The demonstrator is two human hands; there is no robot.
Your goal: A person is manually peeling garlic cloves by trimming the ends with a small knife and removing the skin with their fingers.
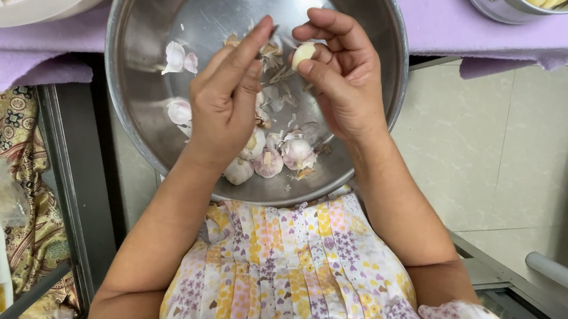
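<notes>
Fingers (313, 32) of the right hand (343, 82) pinch a peeled garlic clove (302, 54); left hand (223, 102) fingers pinch papery skin (270, 48).

Two hands (284, 87); one peeled clove (302, 54); roughly six unpeeled cloves (296, 154); three bowls (137, 97).

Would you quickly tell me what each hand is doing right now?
Left hand: fingers pinched on a bit of garlic skin over the steel bowl.
Right hand: closed on a peeled garlic clove.
</notes>
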